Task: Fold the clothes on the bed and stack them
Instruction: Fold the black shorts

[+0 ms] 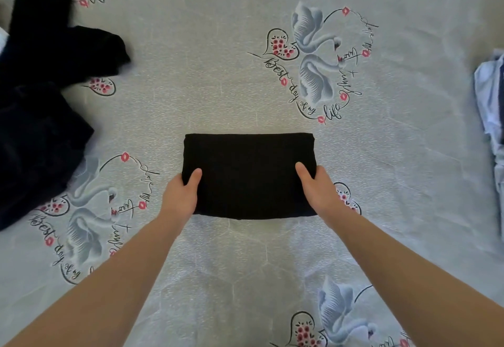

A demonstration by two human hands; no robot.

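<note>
Folded black garment (pixel 248 176) at frame centre on bed (pixel 218 73); left hand (pixel 181 196) and right hand (pixel 317 189) grip its side edges, thumbs on top; dark clothes pile (pixel 41 101) upper left

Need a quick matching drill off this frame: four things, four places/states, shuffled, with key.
Things:
1. folded black garment
2. dark unfolded clothes
3. light blue clothes
4. left hand

Places/states:
A. at the right edge of the bed
B. heaped at the left of the bed
C. a neat rectangle at centre, held at both ends
D. thumb on top of the garment's left end

Pairs: 1-C, 2-B, 3-A, 4-D
</note>
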